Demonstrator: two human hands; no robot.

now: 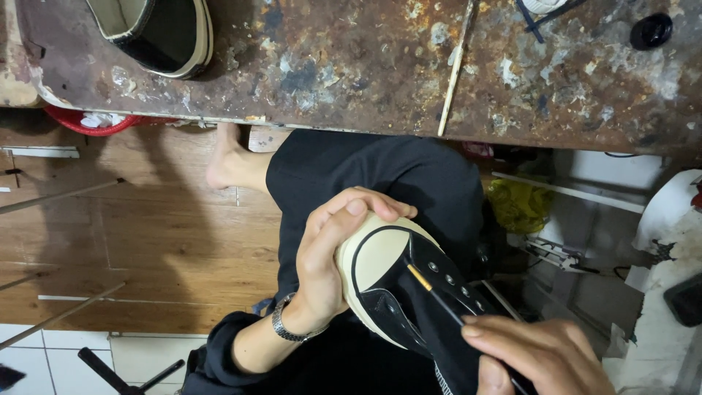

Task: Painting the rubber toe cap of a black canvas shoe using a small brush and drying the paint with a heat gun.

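Fingers of the left hand curl around the cream rubber toe of a black canvas sneaker, gripping it firmly over the person's lap. Fingers of the right hand pinch a thin brush with a dark handle, its yellowish tip touching the black upper just beside the eyelets.

Largest in view, a rusty, paint-stained workbench runs across the top, its near edge just above the knees. On it rest a second sneaker at the far left, a thin wooden stick and a small black cap at the far right.

Judging from the brush's contact, coating or gluing along the upper's seam appears to be under way; the next stroke likely calls for steady, fine wrist control along the rubber edge. Open room lies left, over the wooden floor; the right side is crowded with clutter.
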